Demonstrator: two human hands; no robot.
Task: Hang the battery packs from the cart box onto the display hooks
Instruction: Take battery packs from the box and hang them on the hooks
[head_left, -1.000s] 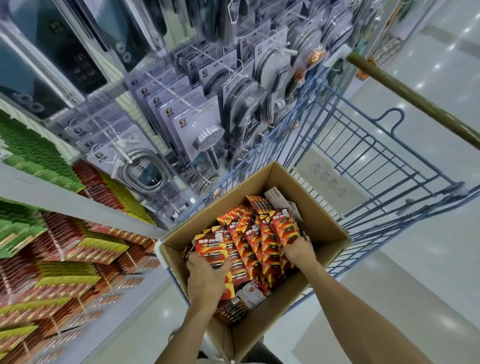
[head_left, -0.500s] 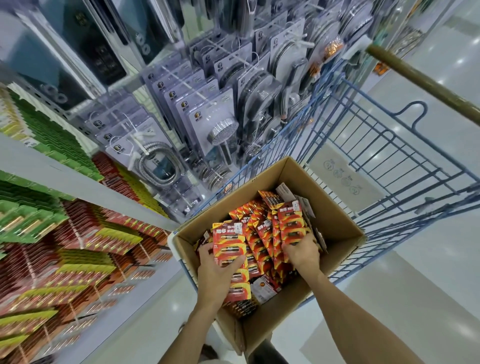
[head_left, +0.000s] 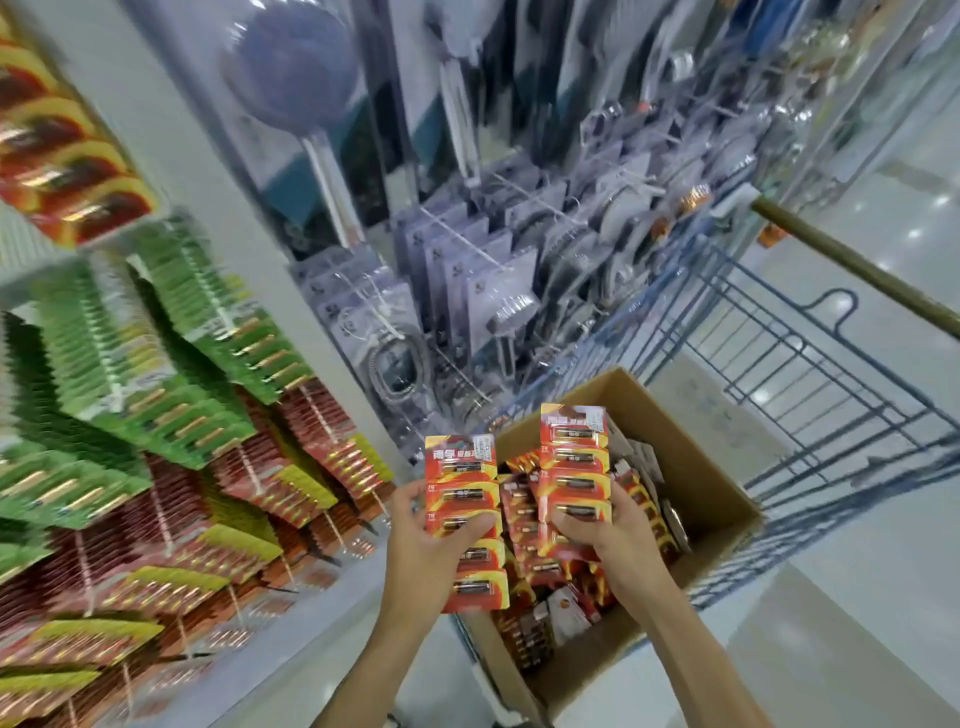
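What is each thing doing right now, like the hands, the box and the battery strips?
left hand: holds a strip of battery packs, lifted above the box
right hand: holds another strip, upright over the box
cardboard box: open, in the cart, still holding many packs
cart: parked beside the display
display hooks: already crowded with hanging packs

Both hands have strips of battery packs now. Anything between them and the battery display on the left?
Nothing visible blocks the way. The left hand and right hand each hold a strip of battery packs above the cardboard box; open air lies between them and the hanging red packs. The hooks themselves are too blurred to make out.
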